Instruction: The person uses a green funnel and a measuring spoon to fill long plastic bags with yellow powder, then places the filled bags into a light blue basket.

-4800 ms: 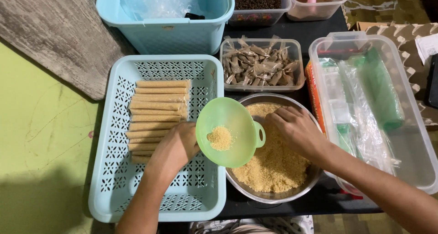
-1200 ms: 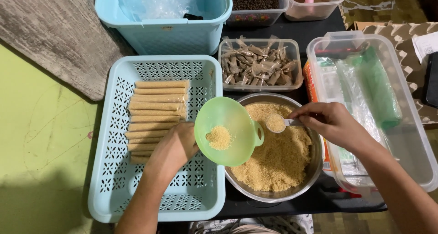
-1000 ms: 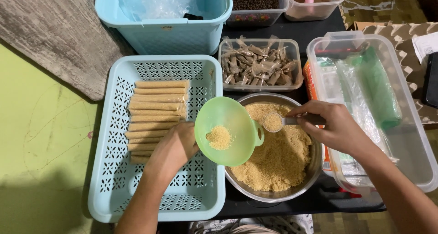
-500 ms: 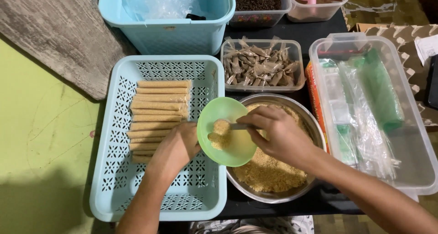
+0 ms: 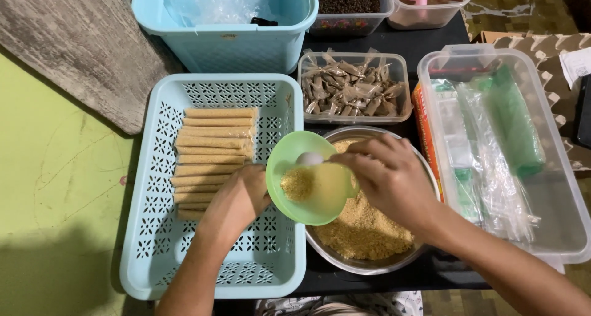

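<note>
Left hand (image 5: pixel 231 202) grips the green funnel (image 5: pixel 311 183) by its left rim, held tilted over the metal bowl (image 5: pixel 369 263) of crumbs. Right hand (image 5: pixel 391 180) pinches a spoon (image 5: pixel 309 159), fingers closed on its handle; spoon's long axis runs left-right, bowl end inside the funnel, above the crumb pile. Basket (image 5: pixel 154 242) of filled tubes (image 5: pixel 212 159) sits just left.

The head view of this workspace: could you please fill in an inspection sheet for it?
Surface: black table, crowded.
Job's things: green plastic funnel holding brown crumbs, over round metal bowl of crumbs; white spoon in funnel.
Clutter: pale blue perforated basket with filled tan sticks; clear tub of wrapped packets; clear box of plastic sleeves.
Grippers: left hand holds funnel; right hand holds spoon.
Cables: nothing seen.
Surroundings: green floor.
</note>
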